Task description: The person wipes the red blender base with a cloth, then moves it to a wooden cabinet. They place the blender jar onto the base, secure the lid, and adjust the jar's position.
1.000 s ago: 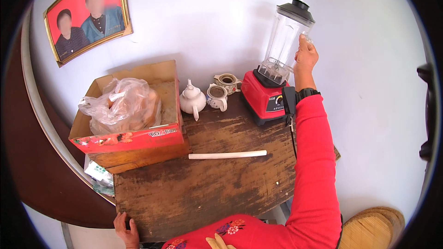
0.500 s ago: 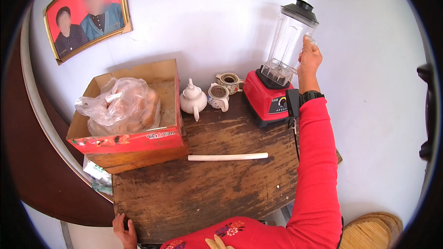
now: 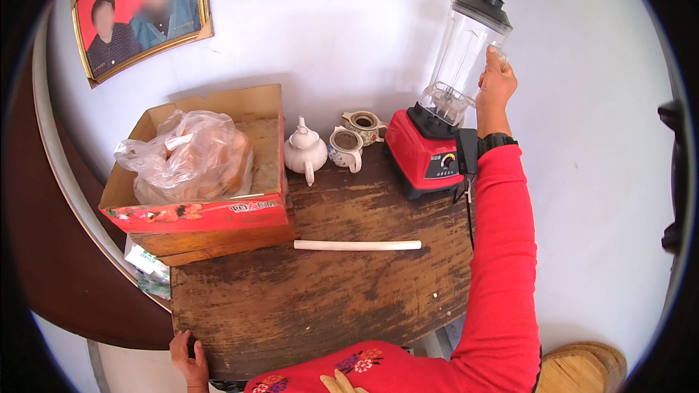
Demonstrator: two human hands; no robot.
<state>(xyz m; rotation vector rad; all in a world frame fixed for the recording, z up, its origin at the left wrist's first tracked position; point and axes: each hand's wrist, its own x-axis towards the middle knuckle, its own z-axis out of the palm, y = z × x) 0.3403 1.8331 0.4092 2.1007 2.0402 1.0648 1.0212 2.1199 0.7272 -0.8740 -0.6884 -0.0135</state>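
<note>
My right hand is closed round the handle of a clear blender jug with a black lid. The jug leans a little to the right, and its foot is at the black collar of the red blender base; whether they still touch I cannot tell. Thumb and fingers apart, my left hand rests at the near left edge of the worn wooden table. A pale straight stick lies across the table between the hands.
Left on the table, a cardboard box holds a plastic bag of round brownish things. A white teapot and two small patterned pots stand by the wall. A black cord hangs near my right forearm. Round woven mats are at lower right.
My right hand has moved slightly up and right with the blender jug, and more of the base's black collar shows. My left hand stays at the table edge.
</note>
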